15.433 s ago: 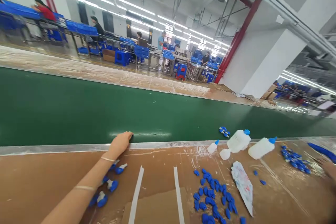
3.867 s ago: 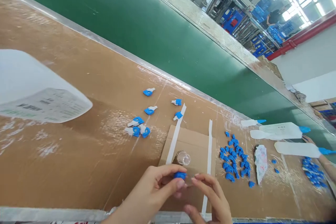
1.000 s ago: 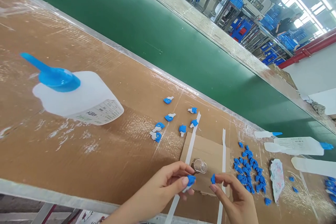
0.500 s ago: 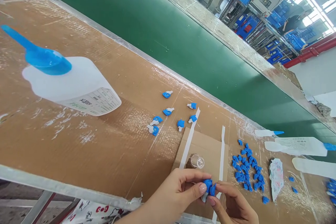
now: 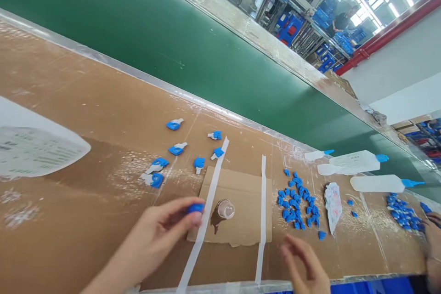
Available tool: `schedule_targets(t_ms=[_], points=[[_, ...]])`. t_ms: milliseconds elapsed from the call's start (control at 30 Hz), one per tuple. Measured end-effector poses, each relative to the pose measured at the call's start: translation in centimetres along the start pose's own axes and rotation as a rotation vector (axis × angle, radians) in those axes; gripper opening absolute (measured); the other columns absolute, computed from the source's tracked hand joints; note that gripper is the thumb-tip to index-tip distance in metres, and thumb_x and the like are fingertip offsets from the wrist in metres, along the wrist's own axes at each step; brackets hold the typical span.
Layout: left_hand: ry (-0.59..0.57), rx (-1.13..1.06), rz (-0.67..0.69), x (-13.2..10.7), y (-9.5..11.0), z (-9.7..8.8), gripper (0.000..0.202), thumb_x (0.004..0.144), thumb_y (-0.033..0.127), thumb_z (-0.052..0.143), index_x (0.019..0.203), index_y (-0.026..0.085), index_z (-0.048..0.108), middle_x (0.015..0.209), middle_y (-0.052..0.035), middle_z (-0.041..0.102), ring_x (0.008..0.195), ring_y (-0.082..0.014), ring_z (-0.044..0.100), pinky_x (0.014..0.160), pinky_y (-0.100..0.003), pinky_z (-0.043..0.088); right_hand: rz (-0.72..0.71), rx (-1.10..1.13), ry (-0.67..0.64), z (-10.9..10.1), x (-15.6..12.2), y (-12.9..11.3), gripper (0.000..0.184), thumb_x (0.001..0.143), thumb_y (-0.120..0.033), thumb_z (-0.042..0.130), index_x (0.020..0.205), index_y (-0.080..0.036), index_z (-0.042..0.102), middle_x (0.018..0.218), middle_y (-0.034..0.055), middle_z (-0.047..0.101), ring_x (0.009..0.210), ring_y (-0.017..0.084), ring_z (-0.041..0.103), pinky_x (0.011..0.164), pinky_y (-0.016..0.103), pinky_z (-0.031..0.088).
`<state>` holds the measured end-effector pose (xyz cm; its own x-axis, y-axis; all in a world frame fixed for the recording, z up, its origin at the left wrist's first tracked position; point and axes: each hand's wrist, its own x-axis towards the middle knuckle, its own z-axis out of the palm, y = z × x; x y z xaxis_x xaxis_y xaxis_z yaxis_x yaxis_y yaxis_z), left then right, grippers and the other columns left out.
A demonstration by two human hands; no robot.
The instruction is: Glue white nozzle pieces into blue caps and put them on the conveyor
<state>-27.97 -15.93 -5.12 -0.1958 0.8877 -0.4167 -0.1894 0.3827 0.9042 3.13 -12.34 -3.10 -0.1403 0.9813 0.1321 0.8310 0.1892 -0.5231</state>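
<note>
My left hand (image 5: 155, 241) is shut on a small blue plastic cap (image 5: 195, 208), pinching it between thumb and fingertips just left of a white tape strip (image 5: 206, 206). My right hand (image 5: 305, 264) hangs open and empty, fingers apart, below a loose pile of blue caps (image 5: 296, 202). Between the hands, a small glass jar (image 5: 225, 209) stands on a cardboard sheet (image 5: 241, 225) beside a brown smear. Several blue-and-white assembled pieces (image 5: 199, 163) lie on the brown table surface above my left hand.
A large white plastic bottle (image 5: 34, 147) sits at the left edge. Several white bottles with blue spouts (image 5: 354, 161) lie at the right, past a crumpled printed cloth (image 5: 333, 200). Another person's hand (image 5: 432, 243) is beside more blue caps. A green conveyor belt (image 5: 155, 50) runs behind the table.
My hands have come apart. The left hand moved left with the blue cap, and the right hand let go and moved right. The view has also shifted, pushing the large bottle's spout out of frame.
</note>
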Motion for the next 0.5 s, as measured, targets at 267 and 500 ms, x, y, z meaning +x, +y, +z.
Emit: schedule_targets(t_ms=[267, 500], points=[[0.315, 0.678, 0.393, 4.2, -0.4, -2.4, 0.04, 0.08, 0.052, 0.05, 0.089, 0.022, 0.074, 0.091, -0.0092, 0.074, 0.078, -0.0275, 0.069, 0.075, -0.041, 0.058, -0.103, -0.163, 0.111, -1.6, 3.5, 7.8, 0.036, 0.087, -0.052, 0.055, 0.088, -0.025, 0.078, 0.092, 0.0077, 0.075, 0.082, 0.022, 0.071, 0.071, 0.031, 0.059], [0.297, 0.74, 0.493, 4.8, -0.4, -0.1, 0.036, 0.087, 0.033, 0.049, 0.116, 0.017, 0.062, 0.108, -0.0125, 0.066, 0.09, -0.0237, 0.068, 0.079, -0.037, 0.058, -0.116, -0.196, 0.08, -1.3, 4.3, 10.6, 0.051, 0.077, -0.072, 0.054, 0.081, -0.029, 0.079, 0.08, 0.0038, 0.076, 0.066, 0.022, 0.072, 0.056, 0.03, 0.059]])
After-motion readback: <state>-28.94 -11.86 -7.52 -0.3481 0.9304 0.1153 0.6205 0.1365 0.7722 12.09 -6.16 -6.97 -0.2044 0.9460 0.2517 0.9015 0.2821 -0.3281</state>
